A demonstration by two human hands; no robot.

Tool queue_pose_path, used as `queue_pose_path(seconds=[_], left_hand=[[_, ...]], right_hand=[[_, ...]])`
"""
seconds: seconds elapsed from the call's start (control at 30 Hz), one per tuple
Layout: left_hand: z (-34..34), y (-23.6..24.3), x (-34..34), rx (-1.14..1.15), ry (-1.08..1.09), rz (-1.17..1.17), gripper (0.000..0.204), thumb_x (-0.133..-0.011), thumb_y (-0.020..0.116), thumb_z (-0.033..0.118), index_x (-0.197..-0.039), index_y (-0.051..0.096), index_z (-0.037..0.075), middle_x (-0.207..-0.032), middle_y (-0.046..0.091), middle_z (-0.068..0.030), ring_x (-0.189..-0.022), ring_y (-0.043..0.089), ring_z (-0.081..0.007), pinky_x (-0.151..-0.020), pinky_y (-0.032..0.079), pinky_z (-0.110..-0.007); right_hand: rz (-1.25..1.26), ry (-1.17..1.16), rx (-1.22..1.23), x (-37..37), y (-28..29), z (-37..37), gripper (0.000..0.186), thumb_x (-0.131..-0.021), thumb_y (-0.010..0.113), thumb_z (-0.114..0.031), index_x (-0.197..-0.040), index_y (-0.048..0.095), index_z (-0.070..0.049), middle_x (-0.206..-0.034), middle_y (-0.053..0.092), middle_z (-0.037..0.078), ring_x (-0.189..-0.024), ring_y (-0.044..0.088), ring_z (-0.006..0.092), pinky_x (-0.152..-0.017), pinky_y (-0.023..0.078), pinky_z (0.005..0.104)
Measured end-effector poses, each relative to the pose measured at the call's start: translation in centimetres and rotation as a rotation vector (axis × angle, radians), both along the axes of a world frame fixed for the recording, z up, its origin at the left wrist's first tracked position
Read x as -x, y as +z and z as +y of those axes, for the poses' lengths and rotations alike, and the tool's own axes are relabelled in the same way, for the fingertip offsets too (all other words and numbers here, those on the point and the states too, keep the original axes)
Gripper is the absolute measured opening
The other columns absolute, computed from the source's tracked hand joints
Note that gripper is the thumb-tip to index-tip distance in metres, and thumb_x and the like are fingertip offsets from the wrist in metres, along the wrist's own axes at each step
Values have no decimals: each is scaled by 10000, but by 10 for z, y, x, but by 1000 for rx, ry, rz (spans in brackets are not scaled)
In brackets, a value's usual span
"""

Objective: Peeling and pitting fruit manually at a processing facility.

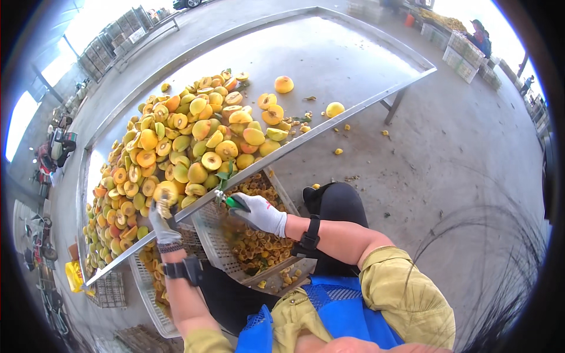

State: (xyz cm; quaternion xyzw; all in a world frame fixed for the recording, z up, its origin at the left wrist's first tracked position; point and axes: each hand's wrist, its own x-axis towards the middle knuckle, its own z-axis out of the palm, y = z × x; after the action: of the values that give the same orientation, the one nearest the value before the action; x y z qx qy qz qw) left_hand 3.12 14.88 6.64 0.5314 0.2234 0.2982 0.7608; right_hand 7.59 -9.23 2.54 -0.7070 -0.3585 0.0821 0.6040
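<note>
My left hand [162, 222], in a grey-white glove, is closed around a yellow peach half [166, 190] at the table's near edge. The lower part of that fruit is blurred. My right hand [262, 214], gloved in the same way, grips a green-handled tool [234, 203] with a small metal end. Its tip points left toward the fruit, apart from the peach half; the tool's exact kind is unclear. Beyond both hands, a large heap of halved peaches [197, 141], some with pits showing, covers the table's left part.
The metal table [329, 50] has a raised rim. Beneath its near edge stand a white plastic crate [213, 242] of pits and scraps and another crate [143, 288]. Fruit bits [338, 151] dot the concrete floor. Stacked crates [462, 56] and a person [479, 38] are far right.
</note>
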Motion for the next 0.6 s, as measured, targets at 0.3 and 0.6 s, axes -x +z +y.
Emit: queue_pose_path(seconds=[0.3,0.6], left_hand=[[-103,-22,16,56,-503,-10,218,-812,439,64,-1020,452,0,-849,542,-81,-627,543,-129,-512,461,-223],[-106,-44,20,-837,-331,282,406,-700,584,96,-1071,445,4,-1045,505,-135,-961,498,-222,-815,411,-293]], right_hand=[[356,61,-208,-11,11,10,273,-705,598,-71,-946,495,6,-804,547,35,-734,470,74,-675,408,231],[302,-58,-150,-19,4,-12,234,-779,537,-115,-959,473,21,-800,559,147,-683,502,168,-638,410,279]])
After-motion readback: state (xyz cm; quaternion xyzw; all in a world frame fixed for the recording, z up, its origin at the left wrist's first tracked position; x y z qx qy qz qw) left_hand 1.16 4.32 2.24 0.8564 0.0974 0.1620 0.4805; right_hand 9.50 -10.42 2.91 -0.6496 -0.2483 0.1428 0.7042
